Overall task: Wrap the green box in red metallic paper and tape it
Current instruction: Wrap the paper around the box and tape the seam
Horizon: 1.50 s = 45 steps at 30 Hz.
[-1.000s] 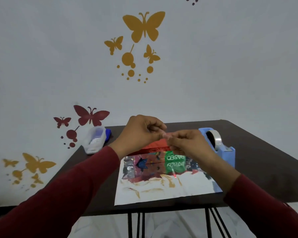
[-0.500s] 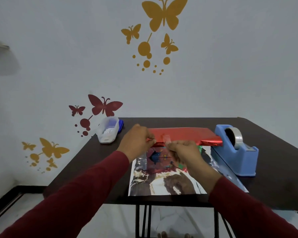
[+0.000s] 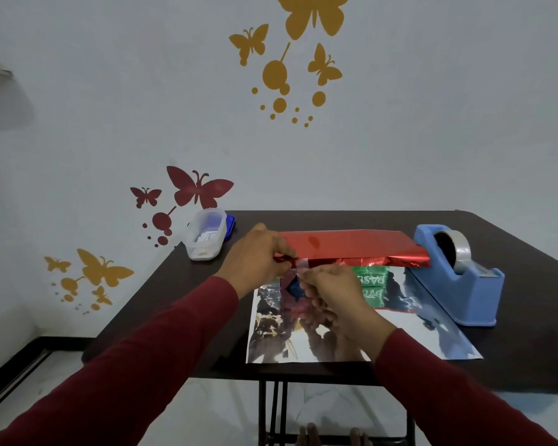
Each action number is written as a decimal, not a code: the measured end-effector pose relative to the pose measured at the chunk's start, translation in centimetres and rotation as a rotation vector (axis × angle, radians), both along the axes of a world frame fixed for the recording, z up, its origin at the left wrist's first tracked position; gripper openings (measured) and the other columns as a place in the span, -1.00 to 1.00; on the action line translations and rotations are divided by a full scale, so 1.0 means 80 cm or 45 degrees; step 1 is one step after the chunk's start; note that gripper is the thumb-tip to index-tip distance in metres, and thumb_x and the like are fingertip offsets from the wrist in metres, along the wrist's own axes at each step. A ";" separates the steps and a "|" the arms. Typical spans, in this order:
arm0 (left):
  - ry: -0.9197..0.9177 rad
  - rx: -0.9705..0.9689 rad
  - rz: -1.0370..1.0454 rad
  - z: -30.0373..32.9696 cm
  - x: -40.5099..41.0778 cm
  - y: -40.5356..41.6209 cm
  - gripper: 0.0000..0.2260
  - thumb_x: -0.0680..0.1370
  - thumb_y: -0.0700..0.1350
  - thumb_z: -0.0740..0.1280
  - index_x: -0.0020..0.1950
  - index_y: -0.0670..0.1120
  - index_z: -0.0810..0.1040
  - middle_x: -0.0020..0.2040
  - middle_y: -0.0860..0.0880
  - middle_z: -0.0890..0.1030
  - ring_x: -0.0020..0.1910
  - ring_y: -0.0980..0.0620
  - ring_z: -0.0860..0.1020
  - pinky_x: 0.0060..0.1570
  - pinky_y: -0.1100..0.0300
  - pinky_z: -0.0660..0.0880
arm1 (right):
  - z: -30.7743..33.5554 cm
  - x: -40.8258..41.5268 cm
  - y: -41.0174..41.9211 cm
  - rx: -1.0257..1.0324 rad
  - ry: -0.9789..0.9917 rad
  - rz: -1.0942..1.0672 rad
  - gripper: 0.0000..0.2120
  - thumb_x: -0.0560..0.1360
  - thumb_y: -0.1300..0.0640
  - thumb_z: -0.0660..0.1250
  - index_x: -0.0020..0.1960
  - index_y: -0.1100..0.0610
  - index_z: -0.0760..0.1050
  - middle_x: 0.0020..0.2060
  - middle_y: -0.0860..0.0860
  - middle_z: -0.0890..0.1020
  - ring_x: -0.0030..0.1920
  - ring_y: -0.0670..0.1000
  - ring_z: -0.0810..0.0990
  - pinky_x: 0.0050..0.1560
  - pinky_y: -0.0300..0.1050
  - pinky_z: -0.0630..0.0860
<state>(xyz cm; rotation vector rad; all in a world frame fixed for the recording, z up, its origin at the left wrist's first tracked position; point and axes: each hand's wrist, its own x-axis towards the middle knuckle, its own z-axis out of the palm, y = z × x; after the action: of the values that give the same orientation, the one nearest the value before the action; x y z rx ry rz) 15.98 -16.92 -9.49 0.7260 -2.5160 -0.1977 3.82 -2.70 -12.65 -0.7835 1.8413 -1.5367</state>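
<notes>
1. The counter (image 3: pixel 335 220) is sitting against a pale grey wall (image 3: pixel 110 123); the top is dark brown and matte with rounded corners, standing on thin black metal legs (image 3: pixel 273 410) over a light, marbled-looking floor (image 3: pixel 226 413).
2. Flat butterfly stickers are covering the wall: gold ones (image 3: pixel 313 14) up top and at lower left, dark red ones (image 3: pixel 198 189) just above the counter's left corner.
3. The red metallic paper (image 3: pixel 348 244) is lying folded over the green box (image 3: pixel 371 280), glossy and crinkled along its near edge; its silver mirror-like underside (image 3: pixel 303 342) is spreading flat toward the counter's near edge and reflecting the hands.
4. The green box is sitting mid-counter under the red flap, with only part of its near face showing, white letters on it.
5. The left hand (image 3: pixel 258 255) is pinching the red flap's near edge at its left end, fingers curled.
6. The right hand (image 3: pixel 331 284) is pinching a clear strip of tape (image 3: pixel 300 265), which is touching the flap's edge just beside the left hand.
7. A blue plastic tape dispenser (image 3: pixel 458 281), chunky, with a clear roll in it, is sitting at the paper's right end, touching or nearly touching it.
8. A translucent plastic container (image 3: pixel 205 236) with a blue lid behind it is resting at the counter's far left corner.
</notes>
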 end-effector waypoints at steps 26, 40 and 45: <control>0.051 0.008 -0.055 0.002 0.001 0.002 -0.72 0.46 -0.05 0.54 0.15 0.16 0.73 0.08 0.15 0.66 0.02 0.14 0.40 0.10 0.02 0.55 | 0.009 -0.018 -0.021 0.352 1.095 -0.110 -0.58 0.50 -0.18 0.47 -0.31 0.16 0.62 -0.41 0.03 0.65 -0.41 0.03 0.63 -0.37 -0.10 0.59; 0.040 -0.005 -0.076 0.007 0.003 0.007 -0.75 0.48 -0.07 0.54 0.15 0.10 0.75 0.07 0.18 0.69 0.01 0.15 0.36 0.09 0.02 0.53 | 0.011 -0.011 -0.021 0.239 1.256 -0.115 -0.47 0.56 -0.24 0.38 -0.34 0.17 0.58 -0.46 0.09 0.58 -0.42 0.12 0.58 -0.38 -0.06 0.52; 0.026 0.019 -0.056 0.008 0.004 0.008 -0.73 0.47 -0.08 0.54 0.16 0.13 0.73 0.09 0.14 0.68 0.03 0.13 0.38 0.12 0.03 0.53 | -0.008 -0.015 -0.014 0.322 1.252 -0.048 -0.63 0.54 -0.18 0.41 -0.19 0.13 0.67 -0.33 0.06 0.64 -0.30 0.12 0.63 -0.20 0.00 0.62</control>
<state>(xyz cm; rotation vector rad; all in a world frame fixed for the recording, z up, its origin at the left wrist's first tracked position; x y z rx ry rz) 16.28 -16.32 -8.87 0.6714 -2.5150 -0.2384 2.58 -3.85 -13.29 -1.5503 2.6571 -0.9293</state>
